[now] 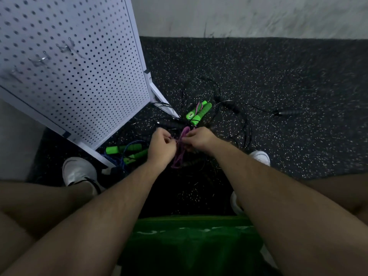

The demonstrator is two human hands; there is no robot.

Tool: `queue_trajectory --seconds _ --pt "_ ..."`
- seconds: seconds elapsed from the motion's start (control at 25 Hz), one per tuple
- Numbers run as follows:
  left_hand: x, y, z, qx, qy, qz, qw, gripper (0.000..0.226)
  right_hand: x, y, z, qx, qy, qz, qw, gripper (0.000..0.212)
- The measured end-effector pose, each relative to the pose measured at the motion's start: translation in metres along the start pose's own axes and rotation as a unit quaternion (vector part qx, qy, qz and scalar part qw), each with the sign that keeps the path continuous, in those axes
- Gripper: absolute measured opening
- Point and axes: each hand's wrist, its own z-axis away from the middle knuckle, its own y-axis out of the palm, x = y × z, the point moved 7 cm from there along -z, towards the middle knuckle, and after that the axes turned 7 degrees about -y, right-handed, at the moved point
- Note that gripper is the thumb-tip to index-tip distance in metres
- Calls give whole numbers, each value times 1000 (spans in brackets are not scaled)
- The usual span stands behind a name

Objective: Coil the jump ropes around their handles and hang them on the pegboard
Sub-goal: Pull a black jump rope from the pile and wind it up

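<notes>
Purple jump rope (177,159): we see its cord pinched between both hands; a loop rises beyond the fingers, and strands hang toward us between the wrists
Pegboard (79,66): left of and beyond the left hand; white, standing on the floor; metal hooks (65,47) on its face
Blue jump rope (119,160): just left of the left hand, at the pegboard's foot; we make out green grips in a loose tangle
Left hand (162,146): fingers curled, pinching the purple cord
Right hand (199,139): fingers curled, pinching the same cord; close beside the left
Green handles (199,113): just beyond the right hand; side by side on the floor; purple cord between them
Black jump ropes (235,116): beyond and right of the right hand; loose loops spread over the speckled floor (278,76)
</notes>
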Motion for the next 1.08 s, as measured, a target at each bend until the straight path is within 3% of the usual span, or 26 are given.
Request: queue_trajectory --seconds 0.08,0.16,0.24,0.36,0.48,0.56,0.64,0.76,0.92,1.0,1.08 --pt "-1 -7 -6 -63 47 12 997 12 -22 13 -9 36 12 15 999 16" --pt "0 4 -12 -38 107 -22 993 12 -37 16 -16 37 -32 198 979 27" --pt "12 20 -19 6 123 -65 990 10 -52 37 -15 99 -71 352 928 38" --pt "19 27 -15 6 204 -82 976 23 -66 75 -13 158 -109 425 884 50" --pt "10 41 -3 60 317 -176 930 39 -69 92 -18 139 -164 454 865 35" --pt "17 55 -4 139 311 -267 902 30 -70 89 -19 134 -178 431 874 31" --pt "26 54 -14 156 254 -294 908 13 -69 75 -15 114 -198 393 891 34" --pt "32 30 -24 99 160 -242 952 9 -79 67 -8 127 -173 452 866 40" --pt "12 14 0 37 225 -144 963 13 -90 84 -1 145 -150 498 842 43" --pt "8 7 16 -16 304 -163 938 21 -98 102 1 160 -143 514 831 48" --pt "12 19 42 9 442 -261 858 32 -108 115 0 157 -106 514 837 60"
